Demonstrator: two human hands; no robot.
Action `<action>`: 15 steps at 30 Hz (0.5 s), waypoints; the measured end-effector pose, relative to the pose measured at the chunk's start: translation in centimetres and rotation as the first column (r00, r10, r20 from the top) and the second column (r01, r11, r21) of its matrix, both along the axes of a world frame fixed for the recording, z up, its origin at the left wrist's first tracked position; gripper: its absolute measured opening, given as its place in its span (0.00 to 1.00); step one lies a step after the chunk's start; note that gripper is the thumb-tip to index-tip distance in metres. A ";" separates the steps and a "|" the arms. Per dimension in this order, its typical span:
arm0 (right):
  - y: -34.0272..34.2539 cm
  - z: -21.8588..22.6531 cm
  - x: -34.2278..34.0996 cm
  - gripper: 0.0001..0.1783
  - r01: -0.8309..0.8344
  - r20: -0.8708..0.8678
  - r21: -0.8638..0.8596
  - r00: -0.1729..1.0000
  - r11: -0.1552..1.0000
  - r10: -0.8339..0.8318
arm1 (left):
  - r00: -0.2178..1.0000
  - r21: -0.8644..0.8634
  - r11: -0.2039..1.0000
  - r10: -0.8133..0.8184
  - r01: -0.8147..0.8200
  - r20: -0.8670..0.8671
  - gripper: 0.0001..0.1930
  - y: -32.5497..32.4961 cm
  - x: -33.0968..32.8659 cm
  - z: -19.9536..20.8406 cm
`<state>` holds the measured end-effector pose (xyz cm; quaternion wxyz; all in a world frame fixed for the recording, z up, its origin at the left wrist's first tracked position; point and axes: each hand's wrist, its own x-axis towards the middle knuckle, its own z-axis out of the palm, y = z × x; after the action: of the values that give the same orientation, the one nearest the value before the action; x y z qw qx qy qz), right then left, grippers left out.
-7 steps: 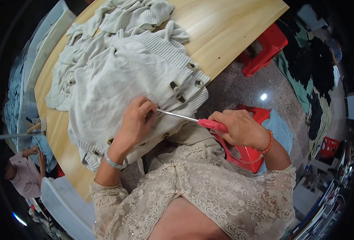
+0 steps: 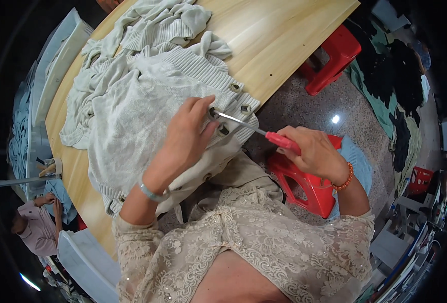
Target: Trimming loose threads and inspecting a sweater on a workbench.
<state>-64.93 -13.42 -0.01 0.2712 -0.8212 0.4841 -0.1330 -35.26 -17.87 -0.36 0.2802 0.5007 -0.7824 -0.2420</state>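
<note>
A cream knitted cardigan (image 2: 120, 118) with ribbed edges lies spread over the table's near edge and toward my lap. Dark buttons (image 2: 223, 130) run along its ribbed band. My left hand (image 2: 183, 136) rests on the knit with thumb and forefinger apart, on either side of one button. My right hand (image 2: 309, 154) is closed around the red handle of a slim metal tool (image 2: 248, 125); whether it is scissors seen edge-on I cannot tell. Its metal tip reaches that same button between my left thumb and forefinger.
More cream knitwear (image 2: 158, 25) is heaped farther back on the wooden table (image 2: 264, 30). Red plastic stools (image 2: 337, 55) stand at the right, one draped with blue cloth (image 2: 357, 164). White bins (image 2: 62, 65) line the left side, where another person (image 2: 39, 227) handles blue fabric.
Both hands have shifted up along the button band, the tool with them, to a button farther away. My left fingers, curled together near the tip before, are now spread.
</note>
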 end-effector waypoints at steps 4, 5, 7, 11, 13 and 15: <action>0.0 0.6 -0.9 0.15 0.009 -0.132 0.072 0.991 0.997 0.000 | 0.992 0.102 0.994 -0.045 0.033 0.118 0.15 -1.8 0.3 -2.2; 0.3 1.1 -1.1 0.15 0.001 -0.140 0.111 0.990 0.994 0.015 | 0.991 0.109 0.993 -0.058 0.046 0.118 0.15 -1.8 0.3 -2.4; 0.4 0.8 -1.5 0.15 -0.012 -0.127 0.135 0.991 0.991 0.029 | 0.976 0.056 0.986 -0.161 0.155 0.144 0.14 -1.9 0.5 -2.7; -0.7 -0.7 -2.7 0.15 0.044 0.071 0.082 0.996 0.996 -0.050 | 0.954 0.173 0.961 -0.247 0.218 0.169 0.14 -3.5 -0.6 -1.1; -1.0 -1.1 -3.5 0.15 0.079 0.023 0.068 0.996 0.995 -0.081 | 0.977 0.055 0.985 -0.172 0.166 0.124 0.15 -5.8 -2.9 -1.0; -1.5 -1.2 -4.2 0.15 0.127 -0.023 0.078 0.992 0.989 -0.126 | 0.958 -0.015 0.987 -0.149 0.158 0.243 0.16 -7.7 -4.6 -2.2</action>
<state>-69.09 -14.88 -1.18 0.2903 -0.7785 0.5427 -0.1230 -39.86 -25.55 -2.54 0.1719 0.4594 -0.8511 -0.1870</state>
